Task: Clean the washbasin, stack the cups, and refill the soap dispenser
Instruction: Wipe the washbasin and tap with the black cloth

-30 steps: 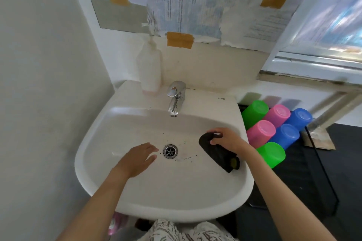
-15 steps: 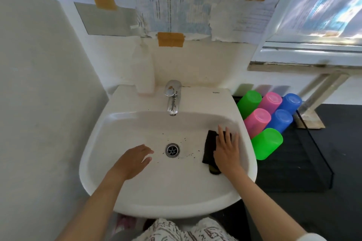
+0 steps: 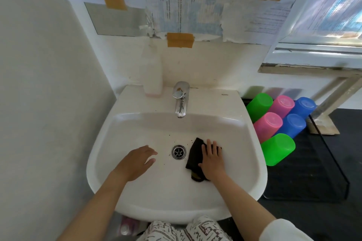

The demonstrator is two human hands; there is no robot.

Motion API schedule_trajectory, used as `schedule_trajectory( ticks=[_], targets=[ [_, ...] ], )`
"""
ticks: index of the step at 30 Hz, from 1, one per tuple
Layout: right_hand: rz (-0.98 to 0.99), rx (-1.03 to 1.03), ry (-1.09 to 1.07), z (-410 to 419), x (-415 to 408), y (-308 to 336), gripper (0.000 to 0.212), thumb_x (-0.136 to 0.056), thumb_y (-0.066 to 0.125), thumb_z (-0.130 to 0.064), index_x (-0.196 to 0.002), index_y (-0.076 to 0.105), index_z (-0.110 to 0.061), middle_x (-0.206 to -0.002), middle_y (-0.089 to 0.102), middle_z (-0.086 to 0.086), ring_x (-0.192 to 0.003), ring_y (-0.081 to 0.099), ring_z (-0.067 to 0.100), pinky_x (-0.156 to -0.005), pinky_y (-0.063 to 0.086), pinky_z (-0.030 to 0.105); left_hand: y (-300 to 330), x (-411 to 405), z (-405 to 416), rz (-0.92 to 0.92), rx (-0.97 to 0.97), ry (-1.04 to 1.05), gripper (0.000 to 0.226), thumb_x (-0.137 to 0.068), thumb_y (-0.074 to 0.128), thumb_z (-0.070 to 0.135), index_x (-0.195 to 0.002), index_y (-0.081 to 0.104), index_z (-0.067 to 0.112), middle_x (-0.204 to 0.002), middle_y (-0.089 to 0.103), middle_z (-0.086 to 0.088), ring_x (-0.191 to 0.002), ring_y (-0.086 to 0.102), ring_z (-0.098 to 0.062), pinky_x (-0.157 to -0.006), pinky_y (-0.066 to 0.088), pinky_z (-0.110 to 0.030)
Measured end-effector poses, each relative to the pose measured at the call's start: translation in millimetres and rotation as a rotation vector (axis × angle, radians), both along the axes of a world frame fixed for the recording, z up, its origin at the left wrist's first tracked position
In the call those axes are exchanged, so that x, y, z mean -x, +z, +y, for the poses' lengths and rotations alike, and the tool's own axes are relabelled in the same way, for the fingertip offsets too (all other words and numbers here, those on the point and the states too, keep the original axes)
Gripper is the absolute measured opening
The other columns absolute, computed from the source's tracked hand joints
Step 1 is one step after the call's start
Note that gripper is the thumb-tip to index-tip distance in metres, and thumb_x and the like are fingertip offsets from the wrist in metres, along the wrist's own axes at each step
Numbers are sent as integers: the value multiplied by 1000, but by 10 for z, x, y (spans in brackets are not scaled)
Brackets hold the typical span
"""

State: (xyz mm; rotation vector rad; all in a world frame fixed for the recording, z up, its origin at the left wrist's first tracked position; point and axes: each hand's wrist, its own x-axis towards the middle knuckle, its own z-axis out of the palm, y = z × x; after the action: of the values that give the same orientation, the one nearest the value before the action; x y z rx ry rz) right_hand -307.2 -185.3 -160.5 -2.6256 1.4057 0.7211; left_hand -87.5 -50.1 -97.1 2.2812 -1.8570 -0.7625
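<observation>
Two hands: both are down inside the washbasin [image 3: 252,164], one on each side of the drain [image 3: 178,152].
Right hand [image 3: 212,159]: it lies flat, fingers straight and slightly spread, pressing on the dark cloth [image 3: 194,155]; nothing is curled round the cloth.
Dark cloth: it lies on the basin floor just to the right of the drain, partly covered by the palm, with a yellowish edge showing at the end nearest the person.
Left hand [image 3: 137,162]: it is open and relaxed, palm down on the basin floor left of the drain, holding nothing.
Specks: small dark bits dot the white surface close around the drain.
Tap [image 3: 181,99]: a chrome spout stands on the back ledge, straight behind the drain.
Soap dispenser [image 3: 152,72]: a pale, translucent bottle stands on the ledge behind the drain and to its left, against the wall; its top is blurred.
Cups [image 3: 280,121]: six plastic ones stand upside down, well to the right of the drain, beyond the basin rim on a dark tabletop [image 3: 313,162]. They are two green, two pink and two blue, packed close together and not stacked.
Wall: behind the drain and higher up, papers are fixed with brown tape over a mirror.
</observation>
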Motion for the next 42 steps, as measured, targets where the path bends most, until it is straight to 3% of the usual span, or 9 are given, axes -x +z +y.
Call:
schedule_trajectory(
  ticks=[2,5,9,15,20,26,31,38,42],
  targets=[
    [-75,3,28,15,-85,-26,80,-89,54,-43,-147,14,-6,-154,6,23,-140,12,43,-114,16,47,28,-27,-18,1,-1,8,39,-99,34,31,-135,44,21,-146,39,7,-141,21,-7,-109,18,-19],
    [-113,30,32,63,-189,123,71,-54,87,-28,-117,60,-7,-115,55,22,-95,59,38,-76,51,39,55,-63,-54,-16,-10,5,39,-100,33,31,-136,42,22,-146,37,9,-141,20,-6,-108,17,-17],
    [-352,31,-5,5,-178,160,40,-86,45,3,-123,51,-13,-125,44,11,-109,44,30,-83,39,35,75,-100,-112,-27,-21,2,39,-100,32,31,-136,42,22,-146,37,8,-141,20,-7,-109,18,-18],
    [-744,344,-68,-209,-30,372,32,-44,69,14,-50,59,-16,-58,53,0,-51,45,23,-46,27,26,30,-134,-193,-31,-37,2,39,-99,31,33,-135,44,22,-145,40,7,-141,22,-9,-110,20,-22],
    [-531,581,-144,-302,105,275,24,-59,71,5,-72,65,-14,-103,57,12,-87,53,33,-72,42,41,-41,-106,-258,-12,-49,-4,39,-99,31,33,-133,46,21,-144,41,6,-141,23,-10,-110,21,-23],
    [-227,399,-167,-201,171,-144,64,-49,86,-12,-108,67,-1,-135,48,24,-124,35,39,-110,0,57,-90,-95,-302,-11,-63,-29,40,-100,30,33,-133,47,19,-142,44,5,-140,24,-10,-108,21,-21],
    [-137,373,-119,-229,174,-143,86,-51,87,-42,-122,59,-3,-138,49,16,-127,30,37,-106,5,63,-77,-108,-340,4,-61,-20,41,-100,28,35,-133,47,19,-142,44,5,-141,23,-10,-108,21,-20],
    [-303,363,-126,-187,63,3,59,-26,87,-7,-81,67,-15,-80,53,11,-66,48,26,-54,43,36,-89,-109,-370,-4,-100,-30,52,-96,23,48,-132,48,20,-141,45,5,-139,27,-11,-108,22,-22],
    [-343,288,-255,-120,-56,-68,49,-35,90,-15,-77,67,-9,-87,59,17,-65,54,31,-52,46,34,-100,-129,-373,-8,-96,-21,48,-98,26,45,-133,47,20,-142,44,4,-139,27,-11,-108,22,-21]
  ],
)
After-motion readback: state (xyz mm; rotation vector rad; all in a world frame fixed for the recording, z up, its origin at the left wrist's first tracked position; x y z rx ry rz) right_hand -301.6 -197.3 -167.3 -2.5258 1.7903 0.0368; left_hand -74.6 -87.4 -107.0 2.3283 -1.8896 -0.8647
